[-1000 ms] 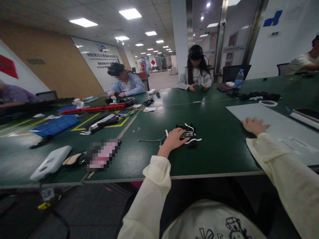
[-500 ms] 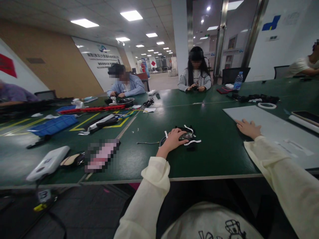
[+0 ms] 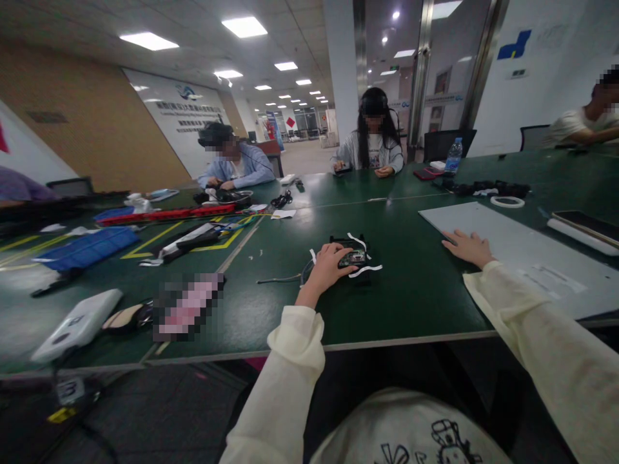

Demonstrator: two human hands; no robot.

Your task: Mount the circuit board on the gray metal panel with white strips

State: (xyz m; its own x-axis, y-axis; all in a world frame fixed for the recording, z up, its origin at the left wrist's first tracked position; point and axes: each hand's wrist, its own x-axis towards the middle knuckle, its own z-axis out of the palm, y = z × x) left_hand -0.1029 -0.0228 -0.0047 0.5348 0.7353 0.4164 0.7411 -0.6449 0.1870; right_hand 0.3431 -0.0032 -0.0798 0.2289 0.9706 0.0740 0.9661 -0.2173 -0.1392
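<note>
My left hand [image 3: 327, 265] rests on a small black device [image 3: 353, 259] with white strips of tape around it, in the middle of the green table [image 3: 416, 290]; its fingers curl over the device's left side. A thin cable [image 3: 278, 280] trails away to the left of it. My right hand [image 3: 465, 247] lies flat with fingers spread on the near left corner of a large grey sheet [image 3: 522, 248]. Both arms wear cream sleeves.
A white case [image 3: 77, 325], a blurred pink item [image 3: 186, 306], a blue tray [image 3: 89, 248] and red tools [image 3: 164, 212] lie to the left. A tape ring [image 3: 507, 201], black gear [image 3: 486, 189] and water bottle [image 3: 452, 156] sit far right. Three people sit across the table.
The view has drifted a little to the right, so everything sits further left in frame. My right hand has slid slightly left on the grey sheet. My left hand stays on the device.
</note>
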